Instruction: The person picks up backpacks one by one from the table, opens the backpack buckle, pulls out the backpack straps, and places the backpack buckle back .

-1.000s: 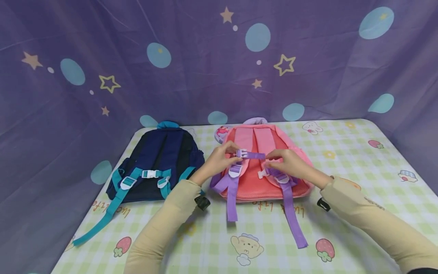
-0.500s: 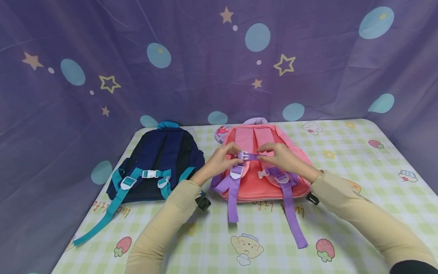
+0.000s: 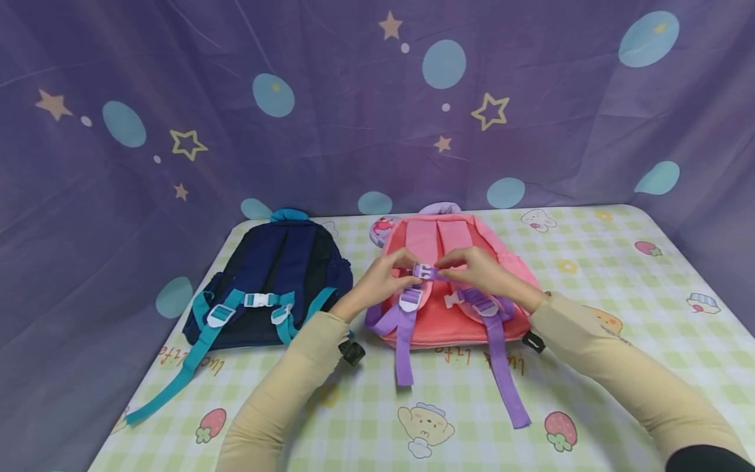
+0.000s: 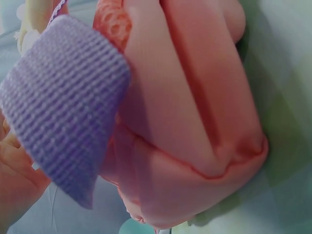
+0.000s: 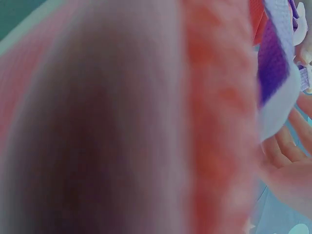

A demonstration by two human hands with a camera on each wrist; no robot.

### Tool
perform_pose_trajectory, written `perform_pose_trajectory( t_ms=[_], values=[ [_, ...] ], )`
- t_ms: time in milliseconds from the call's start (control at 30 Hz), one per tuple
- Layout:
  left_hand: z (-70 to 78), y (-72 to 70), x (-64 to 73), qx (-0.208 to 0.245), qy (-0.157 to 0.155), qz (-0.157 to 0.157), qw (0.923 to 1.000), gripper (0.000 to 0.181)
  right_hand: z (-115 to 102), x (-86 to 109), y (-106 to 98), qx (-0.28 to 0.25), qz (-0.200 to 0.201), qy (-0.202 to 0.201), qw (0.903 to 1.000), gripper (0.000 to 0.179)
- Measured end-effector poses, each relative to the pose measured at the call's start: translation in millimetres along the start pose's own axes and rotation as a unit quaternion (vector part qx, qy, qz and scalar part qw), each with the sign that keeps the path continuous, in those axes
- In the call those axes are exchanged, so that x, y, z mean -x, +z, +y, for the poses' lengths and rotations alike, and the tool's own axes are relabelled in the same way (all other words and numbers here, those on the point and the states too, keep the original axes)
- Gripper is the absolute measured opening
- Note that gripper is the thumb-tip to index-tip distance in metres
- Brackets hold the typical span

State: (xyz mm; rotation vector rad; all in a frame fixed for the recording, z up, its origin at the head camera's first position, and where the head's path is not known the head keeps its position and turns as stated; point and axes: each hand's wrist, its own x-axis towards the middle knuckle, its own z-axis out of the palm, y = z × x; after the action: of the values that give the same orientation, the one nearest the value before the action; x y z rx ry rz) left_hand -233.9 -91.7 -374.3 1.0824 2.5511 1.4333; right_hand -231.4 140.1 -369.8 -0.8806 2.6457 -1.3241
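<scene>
I've left hand (image 3: 380, 282) pinching white plastic buckle (image 3: 425, 271), right hand (image 3: 482, 270) purple webbing strap (image 3: 439, 275); pink fabric backpack (image 3: 433, 326), worktop's (image 3: 637, 301) far edge, contents hidden.

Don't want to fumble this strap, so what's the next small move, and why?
Probably free the right hand from the purple webbing and take the loose white clip: that clip lies unjoined, while the left hand pinches the white buckle.

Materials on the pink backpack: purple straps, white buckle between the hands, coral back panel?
Purple straps: matte woven webbing, likely nylon or polyester; ribbed weave in the left wrist view.
White buckle: probably hard plastic; crisp slotted shape, gloss unclear.
Coral back panel: seemingly synthetic mesh, matte; dimpled surface, same view.
</scene>
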Motion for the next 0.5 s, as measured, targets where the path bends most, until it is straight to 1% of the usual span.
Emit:
perform_pose_trajectory(
  t_ms=[167,367,500],
  values=[
    [-0.6,1.5,0.3,-0.003,0.004,0.007,1.0000,0.021,-0.3,-1.0,1.4,-0.004,0.003,0.003,1.0000,0.019],
    [0.5,3.3,1.8,-0.003,-0.007,0.016,0.9999,0.020,-0.7,-1.8,3.7,0.006,0.009,-0.001,0.9999,0.011],
    [1.0,4.7,2.9,-0.003,-0.014,0.019,0.9997,0.021,-1.9,-1.5,4.3,0.008,0.010,0.001,0.9999,0.010]
  ],
)
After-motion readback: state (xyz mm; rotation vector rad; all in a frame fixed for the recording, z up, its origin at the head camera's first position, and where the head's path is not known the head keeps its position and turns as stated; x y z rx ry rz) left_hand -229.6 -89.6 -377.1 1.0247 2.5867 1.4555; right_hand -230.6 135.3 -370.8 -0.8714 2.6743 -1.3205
